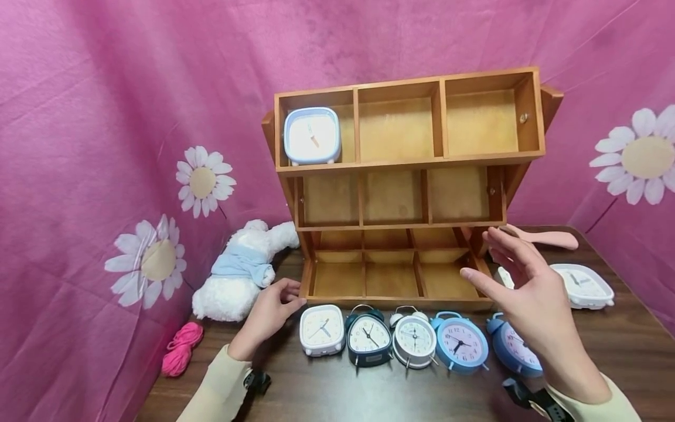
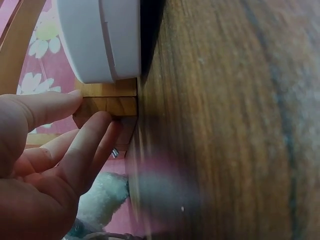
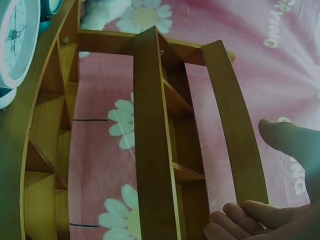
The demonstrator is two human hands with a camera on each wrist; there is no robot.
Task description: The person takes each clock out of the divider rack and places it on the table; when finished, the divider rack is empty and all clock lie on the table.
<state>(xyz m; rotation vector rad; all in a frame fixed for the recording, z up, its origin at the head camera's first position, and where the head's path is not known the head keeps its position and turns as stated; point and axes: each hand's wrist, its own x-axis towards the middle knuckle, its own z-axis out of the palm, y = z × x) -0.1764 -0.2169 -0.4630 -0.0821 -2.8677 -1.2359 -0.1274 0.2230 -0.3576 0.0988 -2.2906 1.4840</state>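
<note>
A three-tiered wooden shelf (image 1: 401,163) with compartments stands on the table. Its lower left corner is between the thumb and fingers of my left hand (image 1: 270,309); the left wrist view shows the fingertips against the wood (image 2: 112,106). By the shelf's right end is my right hand (image 1: 538,296), thumb spread away from the fingers, nothing held; whether it touches the wood I cannot tell. A light-blue-rimmed square clock (image 1: 311,138) occupies the top left compartment. In front stand a white square clock (image 1: 322,330), a dark triangular clock (image 1: 369,341), a white twin-bell clock (image 1: 414,342) and blue alarm clocks (image 1: 461,346).
Left of the shelf lies a white plush toy (image 1: 232,293) in blue cloth, with a bundle of pink yarn (image 1: 181,349) nearer. Beyond my right hand are another white clock (image 1: 582,287) and a pink handle-like object (image 1: 554,238). A pink curtain (image 1: 132,88) hangs behind.
</note>
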